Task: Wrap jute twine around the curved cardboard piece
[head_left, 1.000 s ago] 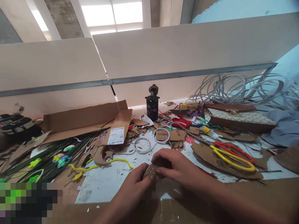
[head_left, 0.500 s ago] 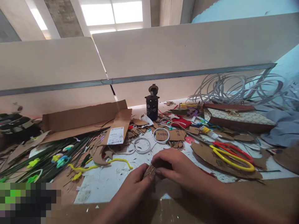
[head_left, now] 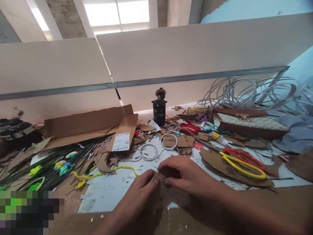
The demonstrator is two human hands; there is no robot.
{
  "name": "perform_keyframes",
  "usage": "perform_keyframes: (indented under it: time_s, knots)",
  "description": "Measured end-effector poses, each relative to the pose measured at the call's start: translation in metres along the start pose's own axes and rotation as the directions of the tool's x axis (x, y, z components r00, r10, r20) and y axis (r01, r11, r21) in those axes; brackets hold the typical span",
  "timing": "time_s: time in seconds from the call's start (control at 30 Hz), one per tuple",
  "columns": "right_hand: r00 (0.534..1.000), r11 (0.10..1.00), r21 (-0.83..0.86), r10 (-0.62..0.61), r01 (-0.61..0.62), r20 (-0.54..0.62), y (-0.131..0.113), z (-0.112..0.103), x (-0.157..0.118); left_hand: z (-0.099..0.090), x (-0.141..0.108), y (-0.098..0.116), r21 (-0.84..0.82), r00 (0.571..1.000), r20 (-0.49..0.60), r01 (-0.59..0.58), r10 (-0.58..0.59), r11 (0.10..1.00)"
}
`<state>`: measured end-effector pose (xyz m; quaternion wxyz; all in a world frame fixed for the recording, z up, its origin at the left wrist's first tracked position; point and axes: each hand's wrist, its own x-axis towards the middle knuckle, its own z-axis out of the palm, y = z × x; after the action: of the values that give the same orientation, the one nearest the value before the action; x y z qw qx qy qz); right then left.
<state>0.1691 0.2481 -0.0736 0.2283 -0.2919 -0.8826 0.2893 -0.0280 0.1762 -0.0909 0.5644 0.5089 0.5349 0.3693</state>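
A small piece of brown corrugated cardboard (head_left: pixel 159 176) is pinched between my two hands low in the middle of the view. My left hand (head_left: pixel 143 186) grips its left side, thumb on top. On its right side, the curled fingers and thumb of my right hand (head_left: pixel 179 173) press on the piece. Both hands cover much of it, so its full shape is hidden. Just beyond my hands lie two white rings (head_left: pixel 168 142) joined by a cord. Scissors with red and yellow handles (head_left: pixel 244 165) rest on a curved cardboard offcut (head_left: pixel 215 166) to the right.
A black cup with a raised lid (head_left: pixel 159 112) stands at the back. Bent cardboard (head_left: pixel 88 122), dark stems with yarn flowers (head_left: pixel 66 169) and yellow fuzzy wire (head_left: pixel 126 167) lie left. A glue bottle (head_left: pixel 218 137), a patterned bag (head_left: pixel 251 123) and coiled white tubing (head_left: pixel 242 89) are right.
The cardboard piece and the fingers around it have shifted very slightly. The things on the table stay where they were.
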Motion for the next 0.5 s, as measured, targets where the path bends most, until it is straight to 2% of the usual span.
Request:
perform_keyframes:
  time_s: [0.1,0.23,0.33,0.5]
  knots:
    - [0.997,0.996,-0.065,-0.056,0.053,-0.049,-0.0007,0.0029,-0.0023,0.0006,0.0,0.0017,0.014,1.0,0.014,-0.018,0.018,1.0]
    - [0.975,0.964,-0.218,-0.182,0.152,-0.128,-0.0004,0.0018,-0.0053,-0.0001,0.0013,0.0005,0.03,0.998,-0.066,0.01,-0.008,0.999]
    - [0.962,0.923,-0.323,-0.254,0.21,-0.1,-0.0003,0.0015,-0.0067,-0.001,0.0009,-0.0013,0.001,0.998,-0.07,0.005,-0.004,1.0]
    - [0.966,0.903,-0.381,-0.246,0.198,-0.082,-0.0009,0.0057,-0.0074,0.0003,-0.0006,0.0001,0.052,0.998,-0.065,-0.019,0.022,0.998]
